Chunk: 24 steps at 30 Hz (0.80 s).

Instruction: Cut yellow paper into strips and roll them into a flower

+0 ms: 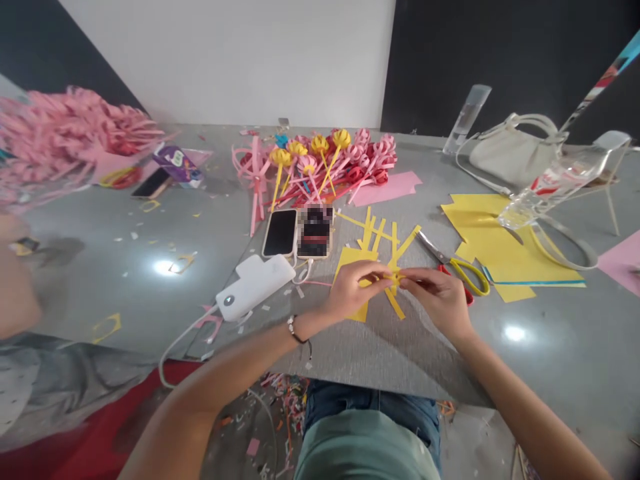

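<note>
Both my hands meet over the front of the grey table, pinching a yellow paper strip piece (397, 255) whose arms spread out around the fingers. My left hand (353, 290) grips it from the left with thumb and forefinger. From the right, my right hand (443, 300) closes its fingertips on the same piece. Under and beside my left hand lies a yellow paper sheet (359, 311). Loose yellow strips (367, 227) lie just beyond. Scissors (453, 262) with red and yellow handles rest right of my right hand. The exact spot between my fingertips is partly hidden.
Two phones (281, 233) and a white power bank (256, 287) with a cable lie left. Paper flowers (320, 150) are heaped behind. Yellow sheets (490, 233), a tilted plastic bottle (550, 187) and a white handbag (515, 155) stand right. Another person's arm (17, 287) shows far left.
</note>
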Available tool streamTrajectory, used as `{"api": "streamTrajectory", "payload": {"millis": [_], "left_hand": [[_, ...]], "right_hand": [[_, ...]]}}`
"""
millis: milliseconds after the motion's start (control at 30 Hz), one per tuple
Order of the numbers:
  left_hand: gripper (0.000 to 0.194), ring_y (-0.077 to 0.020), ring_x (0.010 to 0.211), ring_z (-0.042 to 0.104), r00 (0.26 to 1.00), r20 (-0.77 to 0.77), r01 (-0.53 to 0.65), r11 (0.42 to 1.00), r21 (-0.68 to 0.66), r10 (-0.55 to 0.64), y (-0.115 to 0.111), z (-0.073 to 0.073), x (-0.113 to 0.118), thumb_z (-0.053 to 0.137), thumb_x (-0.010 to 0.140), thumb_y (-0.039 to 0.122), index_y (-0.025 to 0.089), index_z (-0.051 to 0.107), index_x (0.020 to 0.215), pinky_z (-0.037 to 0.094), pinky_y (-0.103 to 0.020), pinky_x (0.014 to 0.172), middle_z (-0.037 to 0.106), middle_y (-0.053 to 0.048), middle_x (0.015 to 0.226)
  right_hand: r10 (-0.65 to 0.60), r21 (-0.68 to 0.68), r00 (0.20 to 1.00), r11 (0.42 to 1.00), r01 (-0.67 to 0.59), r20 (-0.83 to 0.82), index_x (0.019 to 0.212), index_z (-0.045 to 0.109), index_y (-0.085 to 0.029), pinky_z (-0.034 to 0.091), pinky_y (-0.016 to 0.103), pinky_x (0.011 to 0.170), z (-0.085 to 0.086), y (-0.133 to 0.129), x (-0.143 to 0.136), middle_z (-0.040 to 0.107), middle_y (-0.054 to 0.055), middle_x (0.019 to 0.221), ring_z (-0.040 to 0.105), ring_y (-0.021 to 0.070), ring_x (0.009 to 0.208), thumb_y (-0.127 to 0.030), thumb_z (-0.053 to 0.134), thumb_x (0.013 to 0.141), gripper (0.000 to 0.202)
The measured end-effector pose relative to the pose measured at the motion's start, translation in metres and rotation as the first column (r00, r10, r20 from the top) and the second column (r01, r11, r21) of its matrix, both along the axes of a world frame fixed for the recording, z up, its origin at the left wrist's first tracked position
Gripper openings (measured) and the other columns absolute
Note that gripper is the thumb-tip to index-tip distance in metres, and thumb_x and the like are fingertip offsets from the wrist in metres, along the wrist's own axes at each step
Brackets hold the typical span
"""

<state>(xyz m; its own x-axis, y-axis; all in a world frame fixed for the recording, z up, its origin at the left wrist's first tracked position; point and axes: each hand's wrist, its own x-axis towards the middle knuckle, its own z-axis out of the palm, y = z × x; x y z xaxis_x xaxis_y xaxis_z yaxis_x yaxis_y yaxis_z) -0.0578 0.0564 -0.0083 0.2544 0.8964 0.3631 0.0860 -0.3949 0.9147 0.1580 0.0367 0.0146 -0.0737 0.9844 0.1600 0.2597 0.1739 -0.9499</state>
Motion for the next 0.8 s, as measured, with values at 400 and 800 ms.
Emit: {"api": "streamTrajectory", "payload": {"millis": [400,800], "left_hand": [[0.018,-0.0203,0.088,0.076,0.989,-0.143,0.022,0.993,-0.112,-0.038,0.017,0.011,0.000,0.078,0.095,0.043,0.028,0.084,0.103,0.059,-0.034,0.084,0.083,-0.005,0.098],[0.031,-0.0230,0.091,0.080,0.996,-0.081,-0.002,0.911,-0.412,-0.034,0.024,-0.001,0.009,0.080,0.090,0.051,0.025,0.081,0.108,0.065,-0.035,0.089,0.084,-0.005,0.101]], "right_hand": [[0.047,-0.189,0.996,0.980,-0.061,-0.082,0.108,0.085,-0.029,0.067,0.045,0.087,0.002,0.021,0.009,0.084,0.007,0.107,0.080,0.0289,0.094,-0.039,0.084,0.088,0.022],[0.089,-0.219,0.995,0.971,-0.096,-0.038,0.120,0.077,-0.028,0.064,0.045,0.085,-0.010,0.031,0.018,0.082,0.006,0.098,0.078,0.0264,0.089,-0.038,0.076,0.094,0.027]]}}
